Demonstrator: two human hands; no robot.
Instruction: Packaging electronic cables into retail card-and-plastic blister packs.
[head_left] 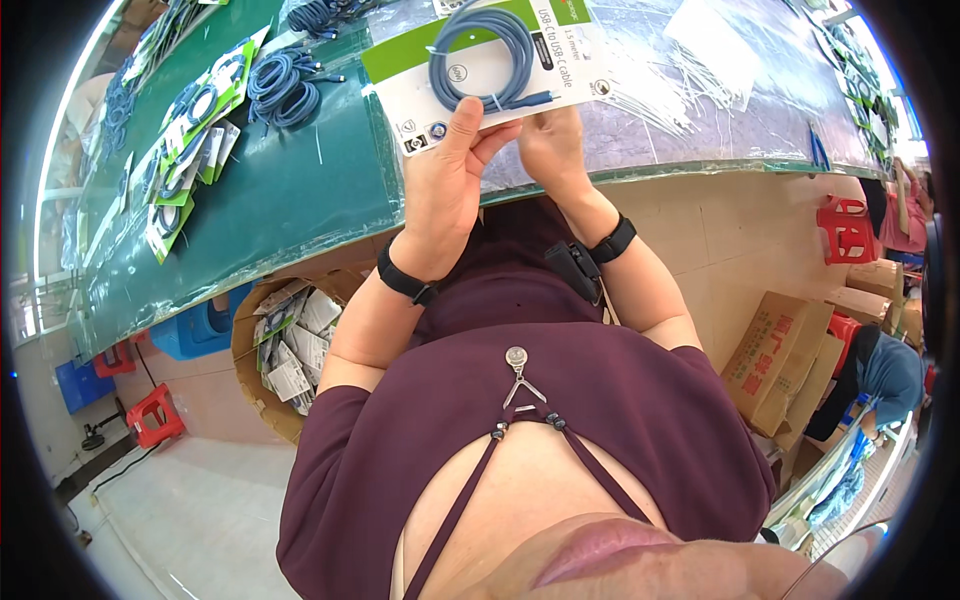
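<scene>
A coiled blue cable (522,62) is fastened on a white and green backing card (420,90), held up over the table's near edge. My left hand (445,185) grips the card's lower edge, its thumb on the front beside the coil and its fingers behind. Just right of it, my right hand (555,150) is curled up against the back of the card's lower edge. The card covers its fingertips and whatever they pinch. A thin white tie crosses the coil near the cable's plug.
Loose blue cable bundles (283,88) and carded cables (205,130) lie on the green table (330,190). White ties (645,95) are spread at right near a white sheet (712,45). A carton of carded packs (300,345) stands below left; another carton (775,360) is at right.
</scene>
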